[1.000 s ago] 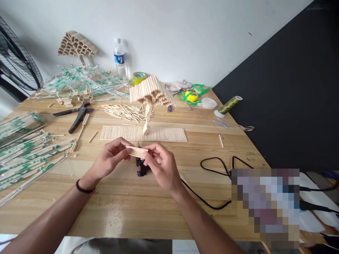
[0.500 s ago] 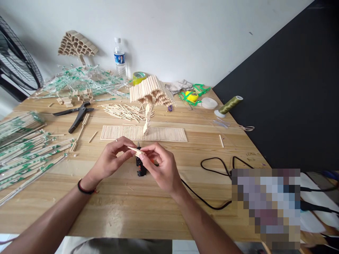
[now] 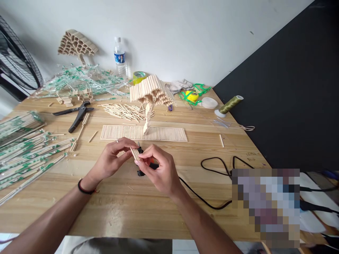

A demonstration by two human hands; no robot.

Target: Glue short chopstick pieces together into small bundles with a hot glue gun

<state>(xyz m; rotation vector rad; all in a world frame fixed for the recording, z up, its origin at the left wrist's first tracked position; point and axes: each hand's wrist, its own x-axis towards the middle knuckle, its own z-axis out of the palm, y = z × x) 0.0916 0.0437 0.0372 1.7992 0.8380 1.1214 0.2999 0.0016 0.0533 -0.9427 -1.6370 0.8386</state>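
Between my two hands is a small bundle of short wooden sticks (image 3: 135,153), lying side by side. My left hand (image 3: 116,155) pinches its left end with thumb and fingertips. At the lower right end, my right hand (image 3: 159,167) grips it between thumb and forefinger. Beneath the bundle, partly hidden by my hands, a black glue gun (image 3: 140,173) is on the table with its tip pointing away. Just beyond stands a tree-like model of sticks (image 3: 150,91), its trunk at a long flat stick panel (image 3: 166,134).
Loose short sticks (image 3: 124,112) lie behind the panel. Black cutters (image 3: 78,118) and wrapped stick bundles (image 3: 23,148) are at left. A black cable (image 3: 206,203) loops at right. Farther back are a water bottle (image 3: 119,58), yellow tape measure (image 3: 192,96) and thread spool (image 3: 230,106).
The stick bundle has turned in my fingers, so its flat side now faces me more and its right end points lower. My right fingers have shifted slightly; the objects on the table stay put.
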